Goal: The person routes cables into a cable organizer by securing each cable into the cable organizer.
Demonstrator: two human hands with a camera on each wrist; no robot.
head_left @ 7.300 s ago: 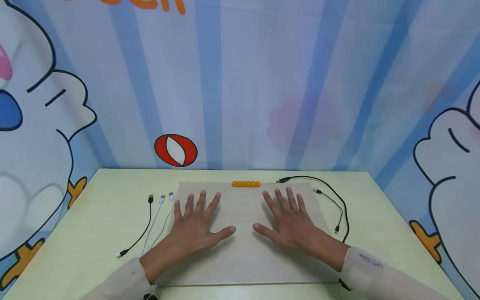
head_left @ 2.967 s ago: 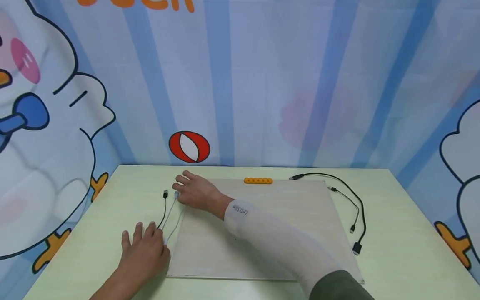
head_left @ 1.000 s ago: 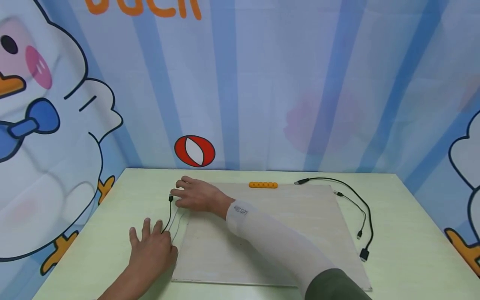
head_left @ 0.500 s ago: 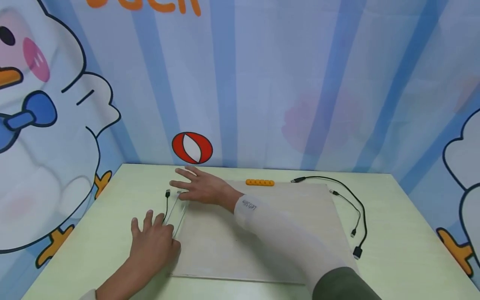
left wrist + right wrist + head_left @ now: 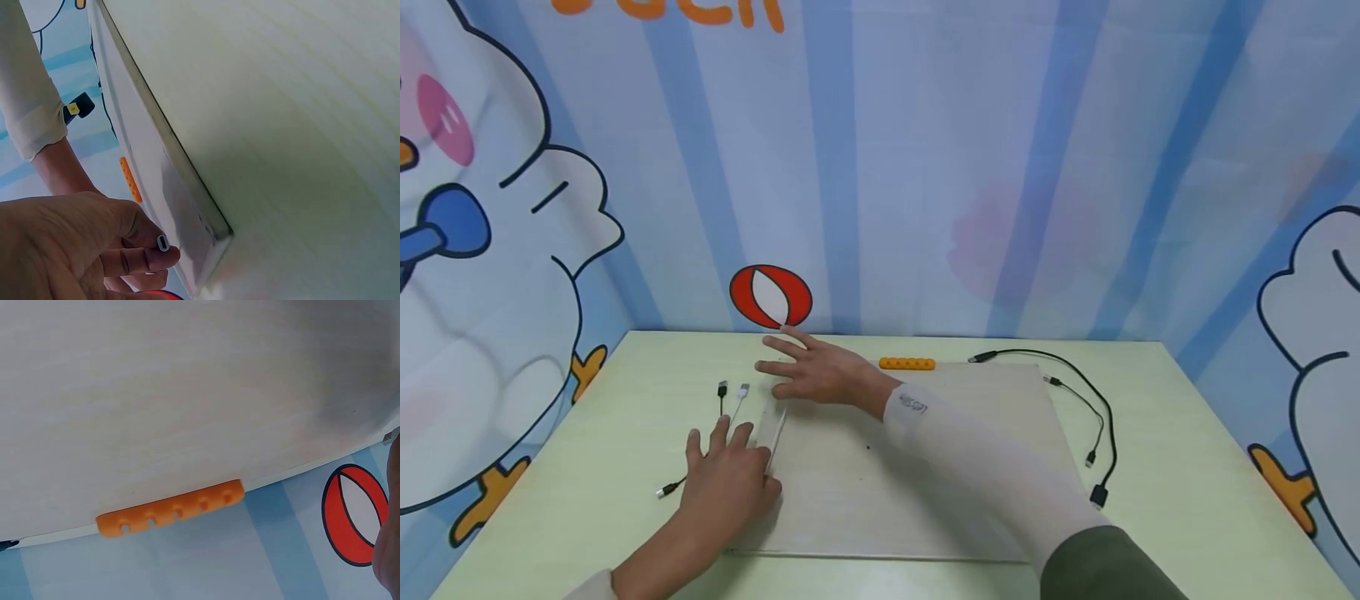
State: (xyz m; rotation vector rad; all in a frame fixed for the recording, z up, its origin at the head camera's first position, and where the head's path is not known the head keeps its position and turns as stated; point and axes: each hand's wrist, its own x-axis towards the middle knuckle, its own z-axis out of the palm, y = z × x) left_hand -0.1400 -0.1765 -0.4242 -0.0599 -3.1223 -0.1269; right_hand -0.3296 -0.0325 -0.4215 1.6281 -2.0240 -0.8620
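A white USB cable (image 5: 777, 437) stretches nearly straight between my hands, over the left edge of the pale board (image 5: 925, 492). My left hand (image 5: 730, 479) pinches its lower end; in the left wrist view a small white connector (image 5: 163, 242) with an oval opening shows between thumb and finger. At the far end my right hand (image 5: 827, 371) holds the cable near the thumb, its other fingers spread. A silver plug tip (image 5: 389, 437) peeks out beside that hand in the right wrist view. Behind the left hand, another white cable (image 5: 742, 392) and a black cable (image 5: 722, 390) are partly hidden.
An orange strip with several notches (image 5: 907, 364) sits at the board's back edge. To the right lie a long black cable (image 5: 1108, 417) and a shorter dark cable (image 5: 1101, 417). A printed curtain (image 5: 910, 167) hangs behind the table (image 5: 1150, 533).
Both hands have shifted right with the white cable, which has straightened from slack and now hangs over the board's left edge. The other white cable's plug has come into sight.
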